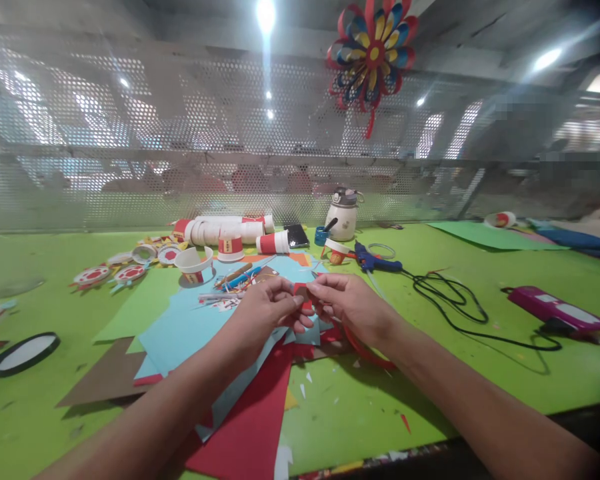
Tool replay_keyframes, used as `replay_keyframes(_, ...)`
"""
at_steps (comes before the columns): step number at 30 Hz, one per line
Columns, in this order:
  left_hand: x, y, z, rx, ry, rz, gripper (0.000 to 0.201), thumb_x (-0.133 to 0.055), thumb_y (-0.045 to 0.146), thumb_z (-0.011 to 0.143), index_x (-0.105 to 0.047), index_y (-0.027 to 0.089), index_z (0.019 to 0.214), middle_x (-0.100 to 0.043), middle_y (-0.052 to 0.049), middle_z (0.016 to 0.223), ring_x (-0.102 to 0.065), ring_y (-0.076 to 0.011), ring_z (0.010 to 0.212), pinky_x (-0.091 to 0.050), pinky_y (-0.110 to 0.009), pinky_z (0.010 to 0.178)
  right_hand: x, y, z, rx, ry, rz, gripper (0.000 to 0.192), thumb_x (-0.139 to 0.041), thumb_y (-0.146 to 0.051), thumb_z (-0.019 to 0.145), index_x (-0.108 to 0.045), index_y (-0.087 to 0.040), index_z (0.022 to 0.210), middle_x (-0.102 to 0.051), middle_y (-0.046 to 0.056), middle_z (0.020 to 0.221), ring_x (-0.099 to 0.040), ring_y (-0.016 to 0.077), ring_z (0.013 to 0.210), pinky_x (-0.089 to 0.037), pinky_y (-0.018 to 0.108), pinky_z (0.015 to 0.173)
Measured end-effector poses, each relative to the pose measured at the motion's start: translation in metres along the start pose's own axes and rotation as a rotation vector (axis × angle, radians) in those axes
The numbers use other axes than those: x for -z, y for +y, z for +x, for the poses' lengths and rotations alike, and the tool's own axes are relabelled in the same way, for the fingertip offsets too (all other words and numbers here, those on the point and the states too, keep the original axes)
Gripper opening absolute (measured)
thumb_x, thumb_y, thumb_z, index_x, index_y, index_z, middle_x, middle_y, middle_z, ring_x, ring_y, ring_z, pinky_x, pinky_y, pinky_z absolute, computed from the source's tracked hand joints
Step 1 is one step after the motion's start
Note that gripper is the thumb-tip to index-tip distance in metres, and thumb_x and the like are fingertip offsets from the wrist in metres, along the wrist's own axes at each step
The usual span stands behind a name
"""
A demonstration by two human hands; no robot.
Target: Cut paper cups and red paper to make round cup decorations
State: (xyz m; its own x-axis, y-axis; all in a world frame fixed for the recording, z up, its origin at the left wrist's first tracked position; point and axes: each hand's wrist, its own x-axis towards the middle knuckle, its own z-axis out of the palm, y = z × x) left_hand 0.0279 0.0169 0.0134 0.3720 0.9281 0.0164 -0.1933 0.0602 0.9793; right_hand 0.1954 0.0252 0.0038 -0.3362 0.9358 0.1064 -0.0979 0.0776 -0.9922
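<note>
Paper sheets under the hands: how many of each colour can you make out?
Counting only sheets I can tell apart; overlaps may hide more, and the small red piece pinched between left hand and right hand is excluded.
Light blue sheets: 1
Red sheet: 1
Brown sheet: 1
Total: 3

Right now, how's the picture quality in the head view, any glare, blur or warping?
Head view: ceiling lights flare with streaks down the mesh screen; the far right background is blurred and blocky; wide-angle warping bends the table edges. Both hands, left hand and right hand, and the small red piece they pinch are fairly sharp; soft shadows fall beneath the arms.
</note>
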Motion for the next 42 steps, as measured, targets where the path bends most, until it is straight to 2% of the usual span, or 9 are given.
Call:
replay_keyframes(5, -0.002, 0.001, -0.001, 0.000, -0.004, -0.027, 0.019, -0.068, 0.019, 0.071, -0.051, 0.013, 0.078, -0.063, -0.003, 0.066, -0.063, -0.0140, 0.056, -0.049, -0.026, 0.055, -0.001, 0.001, 0.001, 0.015, 0.047, 0.001, 0.015, -0.068, -0.028, 0.076, -0.064, -0.014, 0.073, -0.053, -0.003, 0.057, -0.044, 0.0073, 0.049, -0.034, 0.024, 0.050)
replay_keyframes(14, -0.002, 0.000, -0.003, -0.020, -0.040, -0.110, 0.011, -0.064, 0.014, 0.073, -0.055, 0.012, 0.080, -0.066, -0.005, 0.068, -0.064, -0.0155, 0.065, -0.050, -0.027, 0.059, -0.006, 0.002, 0.001, 0.033, 0.089, -0.015, 0.018, -0.065, -0.032, 0.078, -0.061, -0.015, 0.074, -0.061, 0.001, 0.062, -0.050, 0.0099, 0.051, -0.035, 0.025, 0.049)
replay_keyframes(21, -0.006, -0.002, -0.002, -0.034, 0.060, -0.008, 0.025, -0.073, 0.028, 0.069, -0.054, 0.013, 0.075, -0.065, -0.004, 0.064, -0.062, -0.0148, 0.058, -0.050, -0.027, 0.056, -0.013, -0.001, -0.001, 0.064, 0.170, -0.036, 0.024, -0.069, -0.036, 0.073, -0.059, -0.015, 0.069, -0.055, -0.004, 0.055, -0.044, 0.0079, 0.047, -0.034, 0.023, 0.047)
replay_keyframes(27, -0.005, -0.003, -0.001, -0.022, 0.060, -0.059, 0.024, -0.073, 0.026, 0.068, -0.053, 0.014, 0.072, -0.065, -0.003, 0.063, -0.062, -0.0140, 0.057, -0.048, -0.025, 0.053, -0.018, 0.000, -0.002, 0.067, 0.211, -0.051, 0.024, -0.069, -0.038, 0.072, -0.060, -0.016, 0.069, -0.057, -0.003, 0.054, -0.044, 0.0089, 0.047, -0.034, 0.024, 0.047)
replay_keyframes(32, -0.003, -0.002, -0.001, -0.003, 0.055, -0.078, 0.021, -0.072, 0.022, 0.069, -0.053, 0.014, 0.075, -0.065, -0.003, 0.065, -0.063, -0.0143, 0.057, -0.048, -0.024, 0.054, -0.013, 0.000, 0.000, 0.046, 0.110, 0.028, 0.026, -0.066, -0.039, 0.077, -0.061, -0.015, 0.071, -0.056, -0.002, 0.059, -0.046, 0.0090, 0.051, -0.036, 0.024, 0.050)
replay_keyframes(35, -0.003, -0.002, -0.001, 0.010, 0.054, -0.084, 0.021, -0.072, 0.020, 0.069, -0.054, 0.013, 0.076, -0.066, -0.004, 0.066, -0.064, -0.0143, 0.056, -0.048, -0.024, 0.054, -0.009, -0.003, 0.000, 0.017, 0.094, 0.066, 0.030, -0.063, -0.041, 0.080, -0.061, -0.013, 0.070, -0.054, -0.001, 0.061, -0.047, 0.0083, 0.052, -0.036, 0.023, 0.050)
replay_keyframes(42, -0.002, -0.001, -0.001, 0.016, 0.043, -0.089, 0.022, -0.073, 0.021, 0.067, -0.054, 0.013, 0.075, -0.067, -0.005, 0.064, -0.064, -0.0146, 0.056, -0.049, -0.025, 0.054, -0.006, -0.007, -0.001, -0.053, 0.017, 0.044, 0.034, -0.063, -0.046, 0.079, -0.061, -0.013, 0.070, -0.056, 0.000, 0.061, -0.048, 0.0085, 0.051, -0.036, 0.023, 0.048)
